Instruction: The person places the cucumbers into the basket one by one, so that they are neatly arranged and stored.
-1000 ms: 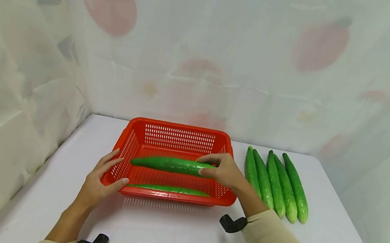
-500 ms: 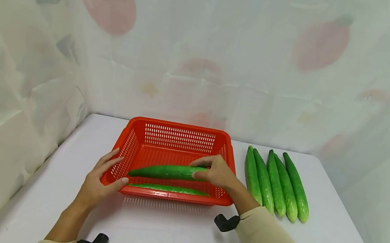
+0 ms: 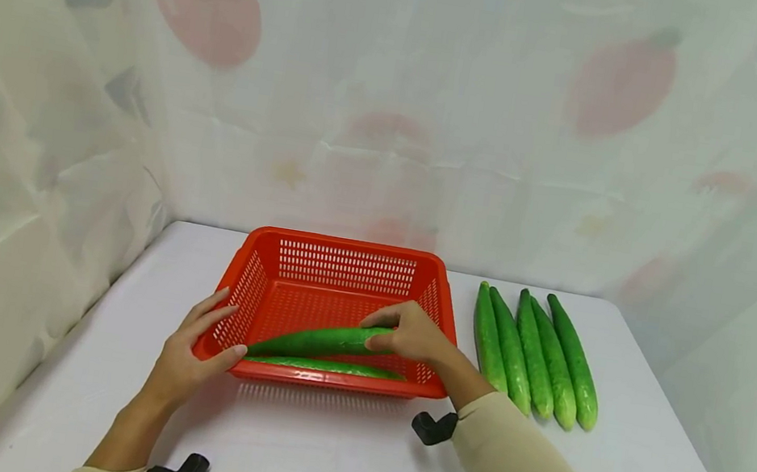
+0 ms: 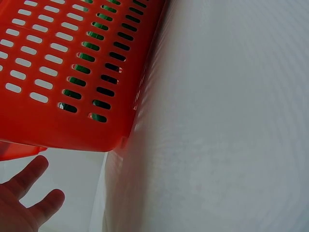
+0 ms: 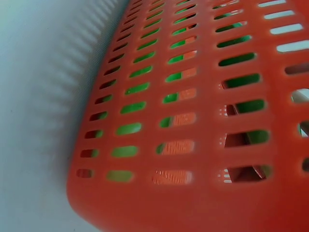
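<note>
In the head view, my right hand (image 3: 411,334) pinches the right end of a cucumber (image 3: 313,341) inside a red slotted plastic basket (image 3: 328,379). The cucumber slants down, its left tip low near the front left corner. Along the front wall lies a second cucumber (image 3: 333,367), partly hidden by the rim. Fingers spread, my left hand (image 3: 179,361) rests at the basket's left front corner, thumb right at the rim. The left wrist view has two fingers (image 4: 41,208) just below the basket wall (image 4: 43,125). Through the basket slots in the right wrist view, green cucumber (image 5: 128,129) shows; the right hand is mostly hidden there.
Several cucumbers (image 3: 536,357) lie side by side on the white table (image 3: 316,455), right of the basket. A pale printed curtain (image 3: 397,108) hangs behind the table, and another (image 3: 22,215) runs along its left side.
My right hand has moved slightly left and down with the cucumber. Its left tip has dropped deeper into the basket, close to the second cucumber. My left hand has stayed at the corner.
</note>
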The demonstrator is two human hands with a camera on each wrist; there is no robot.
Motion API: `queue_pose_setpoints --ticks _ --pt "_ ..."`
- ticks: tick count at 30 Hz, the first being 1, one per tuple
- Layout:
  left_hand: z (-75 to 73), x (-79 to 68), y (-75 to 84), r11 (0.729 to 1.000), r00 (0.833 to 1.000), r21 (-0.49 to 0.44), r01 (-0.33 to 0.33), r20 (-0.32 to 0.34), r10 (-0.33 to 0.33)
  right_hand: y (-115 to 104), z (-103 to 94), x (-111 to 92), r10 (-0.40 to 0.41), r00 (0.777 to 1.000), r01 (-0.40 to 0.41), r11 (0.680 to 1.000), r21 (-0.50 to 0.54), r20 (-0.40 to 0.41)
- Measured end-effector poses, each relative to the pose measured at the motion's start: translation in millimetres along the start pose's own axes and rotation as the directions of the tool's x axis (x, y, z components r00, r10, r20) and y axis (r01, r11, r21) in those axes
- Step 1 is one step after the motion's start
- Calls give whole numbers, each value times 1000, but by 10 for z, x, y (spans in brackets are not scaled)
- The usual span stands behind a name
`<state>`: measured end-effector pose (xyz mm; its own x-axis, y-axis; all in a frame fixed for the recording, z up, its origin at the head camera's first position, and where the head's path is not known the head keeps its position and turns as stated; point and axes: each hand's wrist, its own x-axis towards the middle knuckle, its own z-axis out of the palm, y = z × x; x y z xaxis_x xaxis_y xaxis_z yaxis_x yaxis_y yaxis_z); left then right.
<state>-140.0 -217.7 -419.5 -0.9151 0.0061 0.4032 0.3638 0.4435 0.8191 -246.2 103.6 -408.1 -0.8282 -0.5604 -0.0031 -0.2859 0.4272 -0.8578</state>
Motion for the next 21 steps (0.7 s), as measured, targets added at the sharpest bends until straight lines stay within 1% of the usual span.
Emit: queue_pose_setpoints --ticks 6,11,17,21 --pt "4 2 6 1000 1000 -3 5 1 -5 -2 -1 4 23 1000 -23 999 -34 4" --pt "-3 7 41 1000 1000 1 11 3 -11 -14 -4 12 50 999 -50 998 -43 9" --pt "-4 11 59 1000 1000 3 11 3 -11 -2 1 32 44 999 -43 998 -38 26" --pt "-4 10 46 1000 1000 1 12 5 -12 0 7 38 62 997 -60 997 -47 41"
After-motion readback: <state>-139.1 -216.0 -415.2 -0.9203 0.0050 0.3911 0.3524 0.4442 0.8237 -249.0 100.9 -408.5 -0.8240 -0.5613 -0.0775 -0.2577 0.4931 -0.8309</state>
